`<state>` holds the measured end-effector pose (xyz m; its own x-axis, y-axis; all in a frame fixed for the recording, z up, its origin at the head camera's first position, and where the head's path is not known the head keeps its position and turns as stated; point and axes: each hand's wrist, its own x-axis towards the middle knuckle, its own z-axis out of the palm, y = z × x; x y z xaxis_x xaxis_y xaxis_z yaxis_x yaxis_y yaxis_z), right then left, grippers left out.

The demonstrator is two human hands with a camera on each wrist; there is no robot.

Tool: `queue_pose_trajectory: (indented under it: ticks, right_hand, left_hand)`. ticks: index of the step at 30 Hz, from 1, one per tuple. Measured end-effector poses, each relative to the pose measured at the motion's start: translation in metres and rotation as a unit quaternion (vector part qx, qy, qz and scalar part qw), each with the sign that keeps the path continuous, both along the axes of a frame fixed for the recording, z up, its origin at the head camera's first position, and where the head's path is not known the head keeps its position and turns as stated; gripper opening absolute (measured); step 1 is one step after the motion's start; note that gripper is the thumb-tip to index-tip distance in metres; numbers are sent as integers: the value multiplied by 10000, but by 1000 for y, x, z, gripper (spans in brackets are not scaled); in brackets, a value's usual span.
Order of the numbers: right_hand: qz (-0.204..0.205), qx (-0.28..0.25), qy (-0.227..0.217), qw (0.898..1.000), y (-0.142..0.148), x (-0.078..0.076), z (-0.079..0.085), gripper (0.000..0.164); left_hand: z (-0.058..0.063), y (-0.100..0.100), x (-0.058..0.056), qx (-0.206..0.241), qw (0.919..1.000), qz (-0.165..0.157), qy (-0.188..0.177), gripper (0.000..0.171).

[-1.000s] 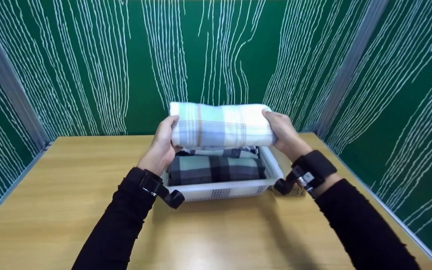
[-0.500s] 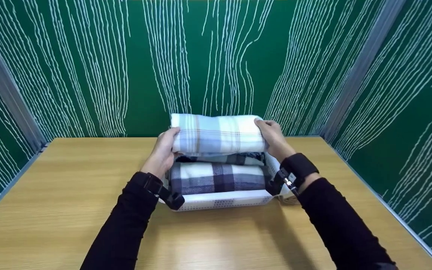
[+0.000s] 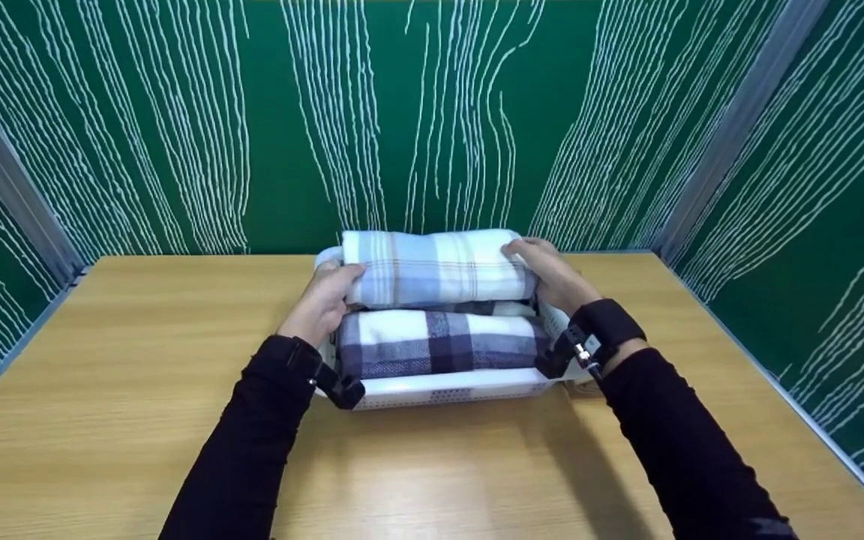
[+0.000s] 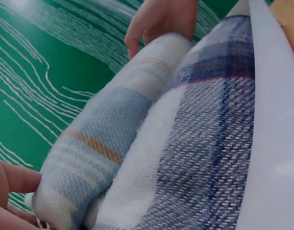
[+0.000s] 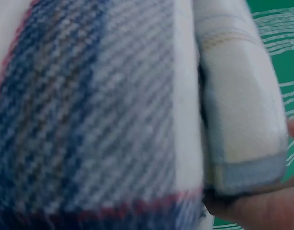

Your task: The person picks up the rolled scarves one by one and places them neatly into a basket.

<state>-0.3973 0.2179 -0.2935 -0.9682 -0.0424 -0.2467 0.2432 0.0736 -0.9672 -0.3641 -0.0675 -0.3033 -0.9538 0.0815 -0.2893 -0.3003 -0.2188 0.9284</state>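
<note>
A folded light blue and white plaid scarf [image 3: 439, 268] lies along the back part of a white plastic basket [image 3: 402, 393]. My left hand [image 3: 325, 296] grips its left end, thumb on top. At the other end, my right hand [image 3: 554, 274] holds it the same way, the thumb over the front face. In the left wrist view a bit of fringe shows by the left fingers [image 4: 22, 179]. In front of that bundle sits a folded dark purple and white plaid scarf [image 3: 439, 343], filling the basket's front. Between the two, a strip of dark checked cloth shows.
The basket stands on a wooden table [image 3: 139, 390]. A beige-brown thing [image 3: 586, 388] peeks out beside its right front corner, mostly hidden by the right wrist camera. Green walls [image 3: 289, 150] with white wavy lines enclose the back and sides.
Both hands have lowered the light plaid scarf from above the basket down into its back part. The darker scarf in front shows more fully now.
</note>
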Motion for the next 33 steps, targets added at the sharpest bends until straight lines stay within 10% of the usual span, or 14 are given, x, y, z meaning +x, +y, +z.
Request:
queue_pose_trajectory:
  ticks: [7,21,33]
  right_hand:
    - [953,-121,110,9953,6,4,-5,63]
    - [922,59,-78,9957,9,13,-4,70]
    - [386,-27,357,9986,57,39,14,69]
  left_hand:
    - [-2,1,0,-470,9988,148,-41,34]
    - [-3,10,4,-1407,9899,109,-91,45]
    - [21,-17,43,-3593,9289,-515,730,82]
